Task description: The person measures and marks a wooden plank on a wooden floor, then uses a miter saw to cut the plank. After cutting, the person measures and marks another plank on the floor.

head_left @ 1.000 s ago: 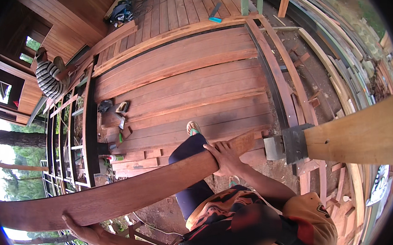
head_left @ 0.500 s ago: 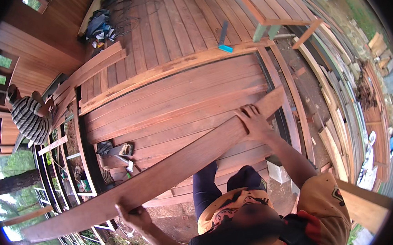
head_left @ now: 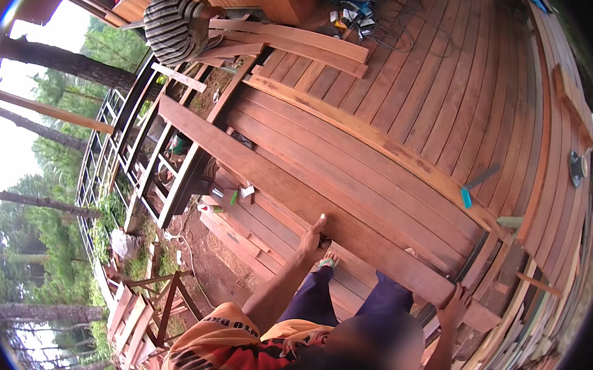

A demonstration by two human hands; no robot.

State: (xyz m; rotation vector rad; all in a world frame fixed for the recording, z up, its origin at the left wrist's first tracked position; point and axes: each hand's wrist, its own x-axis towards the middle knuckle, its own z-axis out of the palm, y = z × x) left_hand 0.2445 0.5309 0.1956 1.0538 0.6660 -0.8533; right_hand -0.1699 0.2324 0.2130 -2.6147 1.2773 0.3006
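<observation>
A long reddish-brown wooden plank stretches from the far left to the near right, above the deck. My left hand grips its near edge around the middle, thumb up on the wood and the other fingers mostly hidden beneath. Close to the plank's right end, my right hand is closed over it, fingers across the edge. Beyond the plank lie fitted deck boards of the same colour, running nearly parallel to it. More boards lie under and around my feet.
A person in a striped shirt bends over loose boards at the far left. A try square with a teal handle rests on the deck. Black metal framing borders the left side. A small bottle sits near the boards' left end.
My view has turned left. The plank's left end has swung away from me, bringing it more in line with the deck boards. Both hands still hold the plank.
</observation>
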